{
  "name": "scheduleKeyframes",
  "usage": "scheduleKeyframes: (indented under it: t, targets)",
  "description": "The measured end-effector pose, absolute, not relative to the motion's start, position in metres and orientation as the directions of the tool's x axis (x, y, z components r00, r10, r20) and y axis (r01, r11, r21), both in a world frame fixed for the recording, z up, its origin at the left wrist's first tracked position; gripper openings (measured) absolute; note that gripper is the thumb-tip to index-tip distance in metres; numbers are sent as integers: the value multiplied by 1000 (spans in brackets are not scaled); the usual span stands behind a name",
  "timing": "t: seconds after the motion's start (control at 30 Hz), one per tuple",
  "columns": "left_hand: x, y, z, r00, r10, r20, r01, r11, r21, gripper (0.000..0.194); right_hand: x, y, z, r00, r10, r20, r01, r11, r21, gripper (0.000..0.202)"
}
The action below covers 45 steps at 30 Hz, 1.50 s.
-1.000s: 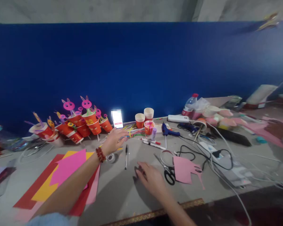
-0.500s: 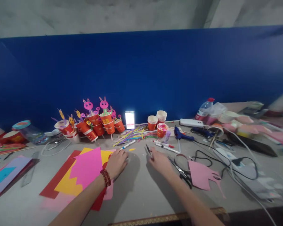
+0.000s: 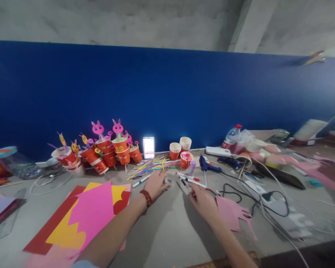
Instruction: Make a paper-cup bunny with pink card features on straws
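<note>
while the left hand (image 3: 156,184) spreads beside a tape roll (image 3: 169,181), right hand (image 3: 204,201) by pen (image 3: 184,184), grip unclear

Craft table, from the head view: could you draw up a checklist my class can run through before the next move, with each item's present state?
1. Left hand is at the clear tape roll: ok, fingers beside it.
2. Right hand has a firm grip on the dark pen: cannot tell, the fingers hide its near end.
3. Colored sheets squared up: not ok, fanned out, with the left forearm over part of them.
4. Blue glue gun is cool: cannot tell by looking.
5. Cup with pink pieces upright: ok.
6. Bottle capped: ok, red cap on.
</note>
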State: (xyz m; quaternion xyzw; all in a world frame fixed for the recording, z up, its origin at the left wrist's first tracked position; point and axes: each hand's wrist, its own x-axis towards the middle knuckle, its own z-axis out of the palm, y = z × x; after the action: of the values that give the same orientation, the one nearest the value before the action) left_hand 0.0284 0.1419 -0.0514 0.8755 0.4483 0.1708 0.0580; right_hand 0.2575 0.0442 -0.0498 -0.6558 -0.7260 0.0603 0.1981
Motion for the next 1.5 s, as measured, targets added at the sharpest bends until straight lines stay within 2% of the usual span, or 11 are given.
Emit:
scheduleKeyframes:
  t: [0.1, 0.2, 0.33, 0.4, 0.6, 0.73, 1.07, 1.33, 1.47, 1.5]
  targets:
    - [-12, 147, -49, 461, 855, 239, 815, -514, 267, 26, 258, 31, -53, -71, 970, 233, 885, 168, -433, 30]
    - [-46, 148, -48, 409, 889, 207, 846, -455, 278, 26, 247, 25, -56, -122, 964, 236, 837, 228, -498, 28]
    - [-61, 141, -46, 416, 891, 183, 835, -454, 312, 22, 225, 29, -61, -196, 951, 241, 804, 297, -516, 30]
    - [-63, 133, -43, 409, 889, 204, 821, -456, 343, 16, 222, 32, -62, -201, 949, 244, 814, 301, -497, 31]
    - [-87, 98, -33, 380, 888, 259, 763, -459, 455, 24, 247, 32, -63, -80, 976, 204, 903, 158, -399, 32]
    - [-99, 87, -34, 341, 896, 284, 756, -441, 484, 23, 250, 34, -62, -35, 986, 163, 939, 88, -331, 31]
    - [-109, 72, -30, 265, 906, 331, 765, -406, 499, 25, 244, 64, -58, -66, 988, 140, 971, 95, -220, 31]
    - [-124, 34, -30, 241, 926, 291, 770, -365, 523, 28, 256, 51, -52, -55, 978, 201, 972, 98, -213, 28]
    - [-143, 17, -43, 196, 944, 267, 791, -313, 525, 29, 299, 10, -57, 113, 957, 266, 978, -60, -199, 39]
    - [-146, 14, -47, 186, 944, 271, 791, -308, 528, 29, 309, -1, -62, 170, 938, 301, 979, -126, -160, 42]
